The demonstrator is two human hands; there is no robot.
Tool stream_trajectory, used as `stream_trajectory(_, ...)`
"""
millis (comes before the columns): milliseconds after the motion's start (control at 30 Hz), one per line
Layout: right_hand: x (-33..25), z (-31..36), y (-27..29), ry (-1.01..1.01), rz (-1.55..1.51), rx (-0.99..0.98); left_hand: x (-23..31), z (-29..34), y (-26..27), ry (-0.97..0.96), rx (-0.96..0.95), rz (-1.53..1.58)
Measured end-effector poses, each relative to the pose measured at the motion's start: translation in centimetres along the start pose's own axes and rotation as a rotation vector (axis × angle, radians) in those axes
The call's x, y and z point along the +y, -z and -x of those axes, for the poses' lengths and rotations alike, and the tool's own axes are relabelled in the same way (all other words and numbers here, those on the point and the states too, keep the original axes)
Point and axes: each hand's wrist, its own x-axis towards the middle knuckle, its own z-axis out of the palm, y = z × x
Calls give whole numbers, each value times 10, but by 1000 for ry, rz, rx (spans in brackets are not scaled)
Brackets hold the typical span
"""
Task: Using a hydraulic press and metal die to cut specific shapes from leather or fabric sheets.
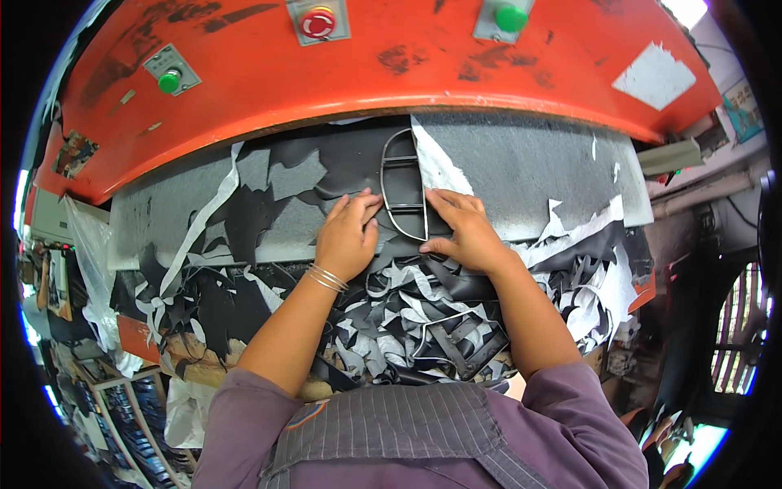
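Note:
A D-shaped steel cutting die (405,209) with two crossbars stands on black sheet material (350,151), its straight edge to the right. My left hand (349,235) presses bent fingertips against the die's curved left side. Opposite it, my right hand (466,232) has its fingers on the straight edge and its thumb by the near tip. Between them the two hands grip the die. Right beside it, a strip of white backing (438,167) shows along the sheet's edge.
An orange press head (489,73) with green and red buttons overhangs the grey cutting board (538,163). Black and white offcuts (391,326) heap along the board's near edge. Clear plastic (90,253) hangs at the left.

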Motion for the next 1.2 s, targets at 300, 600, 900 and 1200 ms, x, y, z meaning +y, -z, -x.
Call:
stream_trajectory(300,-22,5,-6,84,62,12,-10,22,16,-23,74,63)
stream_trajectory(600,-91,39,57,-42,-598,870,-16,82,177,170,788,347)
stream_trajectory(900,-139,70,61,108,-524,1035,30,134,247,-62,681,-95)
stream_trajectory(1200,-242,214,-97,302,278,-51,88,315,107,127,-9,-21)
